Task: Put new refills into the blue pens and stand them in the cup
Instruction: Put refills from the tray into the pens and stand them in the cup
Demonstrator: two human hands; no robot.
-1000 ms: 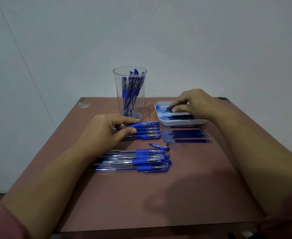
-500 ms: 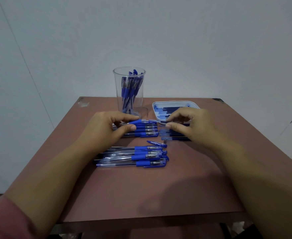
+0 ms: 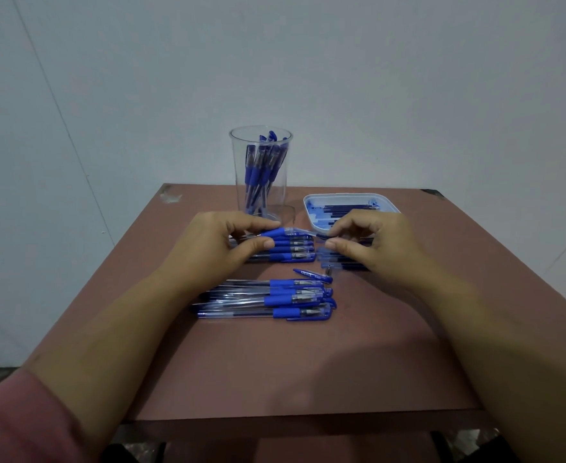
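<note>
Head view | our left hand (image 3: 218, 248) pinched a pen (image 3: 283, 232), right hand (image 3: 368, 245) pinched a refill (image 3: 321, 235) at its right end, mid-table | several pens (image 3: 258, 168) stood in the far cup (image 3: 274, 205); we judged two nearer rows (image 3: 274, 300) pending.

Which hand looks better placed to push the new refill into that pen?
Probably the right hand: it already pinches the refill at the open end of the pen, while the left hand grips the barrel and seems busy steadying it.
</note>
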